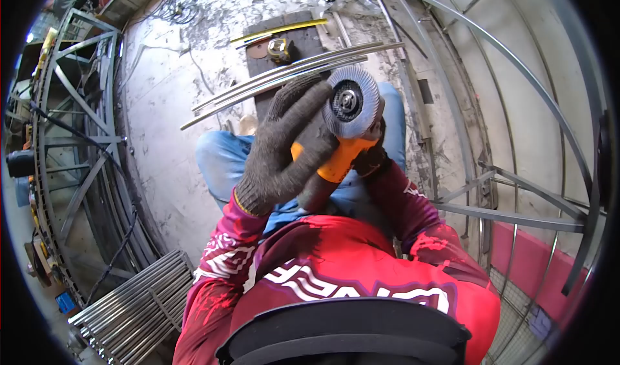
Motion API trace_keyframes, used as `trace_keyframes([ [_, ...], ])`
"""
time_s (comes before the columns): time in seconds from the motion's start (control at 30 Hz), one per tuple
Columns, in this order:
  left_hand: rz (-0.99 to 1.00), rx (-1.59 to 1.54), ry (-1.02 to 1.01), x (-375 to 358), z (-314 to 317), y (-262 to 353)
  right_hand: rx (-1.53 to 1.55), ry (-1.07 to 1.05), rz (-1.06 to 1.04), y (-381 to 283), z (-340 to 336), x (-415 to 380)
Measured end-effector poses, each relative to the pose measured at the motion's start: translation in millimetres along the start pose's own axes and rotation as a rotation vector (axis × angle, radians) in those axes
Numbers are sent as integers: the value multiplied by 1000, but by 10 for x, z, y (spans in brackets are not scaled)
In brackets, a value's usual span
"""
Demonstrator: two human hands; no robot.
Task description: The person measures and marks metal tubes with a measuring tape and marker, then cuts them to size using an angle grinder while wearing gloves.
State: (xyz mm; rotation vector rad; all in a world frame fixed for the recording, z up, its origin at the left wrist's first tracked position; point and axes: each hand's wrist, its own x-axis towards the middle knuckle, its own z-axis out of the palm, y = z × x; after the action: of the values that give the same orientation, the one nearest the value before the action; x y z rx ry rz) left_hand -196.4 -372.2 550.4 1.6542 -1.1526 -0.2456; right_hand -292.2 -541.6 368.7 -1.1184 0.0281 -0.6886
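An orange angle grinder (339, 160) is held up in front of my chest, its grey flap disc (365, 110) turned toward me. My left hand (278, 139), in a dark knit glove, is closed against the grinder's left side. Its fingers reach up to the disc's edge and its thumb lies across the orange body. On the far side, my right hand (371, 158), also gloved, grips the grinder; most of its fingers are hidden behind the tool. Beyond the hands, several thin metal tubes (278, 74) lie across a dark board (313, 40).
On the board rest a tape measure (279, 50) and a yellow strip (279, 30). A metal frame (513, 55) rises at the right. Steel trusses (81, 139) stand along the left, and a slatted metal rack (139, 307) sits at lower left. Wire coils (173, 7) lie farther back.
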Motion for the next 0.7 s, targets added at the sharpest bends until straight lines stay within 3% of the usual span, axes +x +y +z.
trace_keyframes([
  [0.07, 136, 234, -60, 156, 12, 131, 913, 107, 448, 80, -20, 71],
  [0.23, 158, 378, -31, 320, 101, 102, 741, -85, 262, 262, -22, -9],
  [0.3, 116, 498, -125, 286, 62, 139, 714, -116, 210, 411, 56, -82],
  [0.33, 121, 408, -161, 267, 54, 110, 458, -17, 210, 486, 127, -135],
  [0.43, 171, 257, -126, 280, 129, 65, -58, 15, 301, 380, 100, -259],
  [0.53, 130, 335, -72, 325, 181, 7, 967, -162, 341, 207, 166, -125],
  [0.57, 93, 393, -51, 339, 185, 16, 973, -165, 340, 241, 120, -149],
  [0.6, 48, 426, -52, 299, 166, 1, 425, -172, 408, 270, 97, -158],
  [0.67, 40, 432, -99, 203, 79, 51, -118, -161, 447, 334, 74, -201],
  [0.7, 30, 426, -139, 165, 58, 72, -103, -155, 374, 217, 132, -179],
])
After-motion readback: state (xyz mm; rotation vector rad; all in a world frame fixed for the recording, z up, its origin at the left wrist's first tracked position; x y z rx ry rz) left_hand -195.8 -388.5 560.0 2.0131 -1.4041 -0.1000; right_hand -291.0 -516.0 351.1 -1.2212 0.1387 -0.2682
